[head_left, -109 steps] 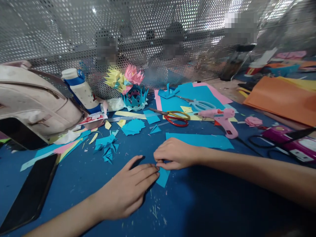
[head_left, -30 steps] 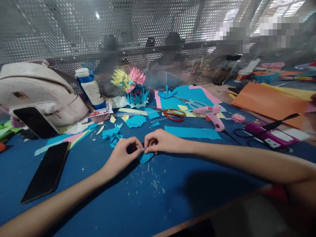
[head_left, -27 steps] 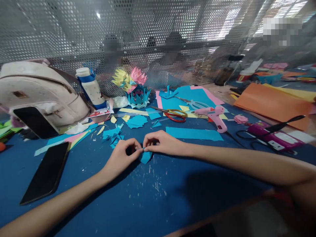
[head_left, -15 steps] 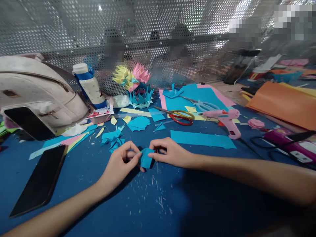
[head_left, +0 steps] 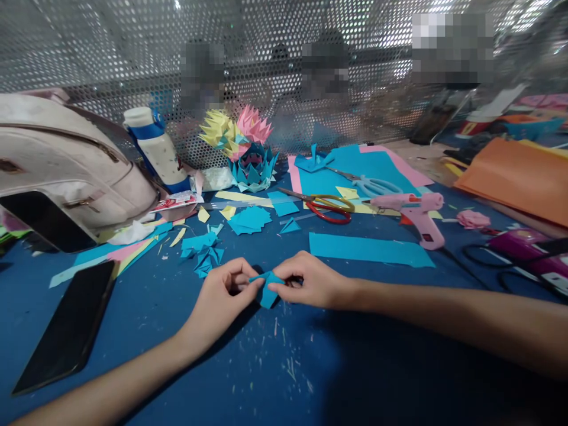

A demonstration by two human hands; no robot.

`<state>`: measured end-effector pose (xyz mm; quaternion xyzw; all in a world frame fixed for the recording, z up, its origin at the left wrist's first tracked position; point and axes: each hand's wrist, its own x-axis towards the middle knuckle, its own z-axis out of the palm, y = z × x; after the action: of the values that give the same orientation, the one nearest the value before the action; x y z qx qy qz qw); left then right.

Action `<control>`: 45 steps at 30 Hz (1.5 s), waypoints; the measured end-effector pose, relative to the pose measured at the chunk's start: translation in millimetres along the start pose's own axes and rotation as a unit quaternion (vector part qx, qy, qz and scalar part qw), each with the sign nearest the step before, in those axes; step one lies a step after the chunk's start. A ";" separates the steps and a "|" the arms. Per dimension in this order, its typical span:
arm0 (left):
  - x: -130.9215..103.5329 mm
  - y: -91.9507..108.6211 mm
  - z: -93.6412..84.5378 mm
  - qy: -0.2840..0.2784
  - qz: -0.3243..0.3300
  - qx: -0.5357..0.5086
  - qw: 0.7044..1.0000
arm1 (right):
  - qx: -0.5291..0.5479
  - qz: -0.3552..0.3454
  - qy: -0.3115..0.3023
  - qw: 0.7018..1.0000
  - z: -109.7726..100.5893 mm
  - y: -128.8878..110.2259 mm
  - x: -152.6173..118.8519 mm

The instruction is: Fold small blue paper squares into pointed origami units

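Head view, your left hand: your left hand (head_left: pixel 219 296) sits low over the blue table (head_left: pixel 275 378), fingers curled in, thumb and forefinger pinched narrow on the left edge of the folded blue paper piece (head_left: pixel 267 289).
Head view, your right hand: your right hand (head_left: pixel 310 281) meets it from the other side, fingertips (head_left: pixel 276 286) closed tight on the right part of the same piece.
Paper and fingers: the piece sits between your two sets of fingertips, its upper edge caught in both pinches and its lower point hanging free below them. Whether that point touches the table, you cannot tell from here.
Where it is: near the middle of the table, just in front of you, a little right of the pile of folded blue units (head_left: pixel 202 253).
Beyond your hands: a long blue paper strip (head_left: pixel 370 249) lies just behind your right wrist; the pink glue gun (head_left: pixel 417 212) and the red-handled scissors (head_left: pixel 326 208) lie farther back.
Farther back: paper flowers (head_left: pixel 242 145) in yellow, pink and blue stand against the perforated metal screen (head_left: pixel 133 53), with a white and blue bottle (head_left: pixel 153 148) to their left.
Left side: a black phone (head_left: pixel 66 325) lies flat well apart from your left forearm; a pale bag (head_left: pixel 66 165) lies behind it.
Right side: orange paper sheets (head_left: pixel 515 174) lie at the far right.
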<state>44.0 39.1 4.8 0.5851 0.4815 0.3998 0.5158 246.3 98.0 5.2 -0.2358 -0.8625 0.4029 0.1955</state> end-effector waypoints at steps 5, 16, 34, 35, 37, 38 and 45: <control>-0.1 1.2 -2.5 0.017 0.000 -0.008 1.000 | 0.106 -0.029 -0.072 0.991 -7.0 -7.1 -2.6; -1.8 0.4 -5.6 0.016 0.005 -0.039 0.999 | 0.198 0.008 -0.056 0.978 -6.4 -2.4 -1.3; -2.8 4.5 -4.5 -0.009 -0.002 -0.046 0.999 | 0.139 -0.054 0.050 0.988 -8.3 -0.9 1.3; -2.7 4.8 -4.2 -0.011 -0.003 -0.045 0.999 | 0.140 -0.055 0.051 0.987 -8.2 -0.9 1.4; -2.8 5.1 -3.8 -0.015 -0.006 -0.043 0.999 | 0.134 -0.052 0.051 0.988 -7.9 -0.9 1.8; -2.9 5.0 -3.6 -0.017 -0.008 -0.042 0.999 | 0.128 -0.049 0.050 0.989 -7.6 -1.0 2.1; -2.6 1.5 -2.4 -0.028 -0.015 -0.013 0.999 | 0.073 -0.035 0.048 0.996 -4.6 -1.2 1.3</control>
<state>41.4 37.1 6.7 0.5820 0.4704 0.3814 0.5427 247.4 100.8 9.1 -0.2102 -0.8281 0.4455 0.2675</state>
